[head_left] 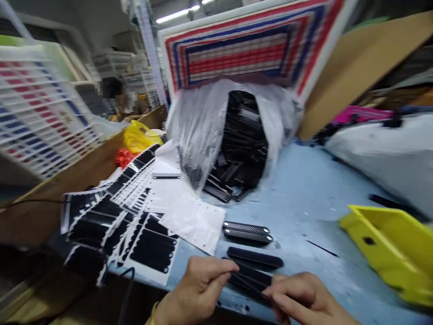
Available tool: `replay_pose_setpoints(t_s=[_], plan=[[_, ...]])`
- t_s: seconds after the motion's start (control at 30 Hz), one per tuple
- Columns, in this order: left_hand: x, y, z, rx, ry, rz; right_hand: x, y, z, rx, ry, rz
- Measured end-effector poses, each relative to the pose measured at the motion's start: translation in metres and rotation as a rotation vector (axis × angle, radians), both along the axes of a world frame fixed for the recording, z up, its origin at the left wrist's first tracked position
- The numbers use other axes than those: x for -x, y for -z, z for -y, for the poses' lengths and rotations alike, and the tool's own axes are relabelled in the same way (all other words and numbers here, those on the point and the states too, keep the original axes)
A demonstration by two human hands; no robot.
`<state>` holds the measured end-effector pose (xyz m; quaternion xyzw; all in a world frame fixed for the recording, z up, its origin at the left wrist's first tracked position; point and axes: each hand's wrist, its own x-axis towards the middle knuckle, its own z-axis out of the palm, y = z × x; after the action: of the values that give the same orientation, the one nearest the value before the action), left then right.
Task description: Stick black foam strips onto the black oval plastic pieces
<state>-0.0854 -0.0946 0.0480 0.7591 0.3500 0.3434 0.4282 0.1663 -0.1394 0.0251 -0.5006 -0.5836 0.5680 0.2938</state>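
Note:
My left hand (199,286) and my right hand (302,295) are low in the head view, each with thumb and forefinger pinched. Stretched between their fingertips is a thin black strip (249,289). Behind it on the table lie flat black pieces with rounded ends, one a plain black bar (255,257); another is partly covered by my hands. Farther back is a pair of black textured handle pieces (247,231) with silver round spots near their ends.
A clear plastic bag (203,131) full of black parts lies on its side on the blue table (304,180). Sheets of black stickers (152,248) spread to the left. A yellow bin (382,253) stands at the right. A person (126,106) sits in the background.

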Motion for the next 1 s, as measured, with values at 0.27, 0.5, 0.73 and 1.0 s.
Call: replay_pose_setpoints(t_s=[0.27, 0.5, 0.73, 1.0], plan=[[-0.023, 0.009, -0.003, -0.17, 0.156, 0.074, -0.017, 0.002, 0.044, 0.032, 0.173, -0.05], [-0.029, 0.007, -0.017, -0.047, 0.226, 0.016, -0.029, -0.008, 0.053, -0.204, 0.173, 0.299], [-0.05, 0.021, -0.043, -0.257, 0.122, -0.09, -0.062, -0.027, 0.048, -0.263, 0.278, 0.316], [-0.079, 0.041, -0.044, -0.514, 0.302, -0.578, -0.064, -0.005, 0.018, -0.301, 0.403, 0.266]])
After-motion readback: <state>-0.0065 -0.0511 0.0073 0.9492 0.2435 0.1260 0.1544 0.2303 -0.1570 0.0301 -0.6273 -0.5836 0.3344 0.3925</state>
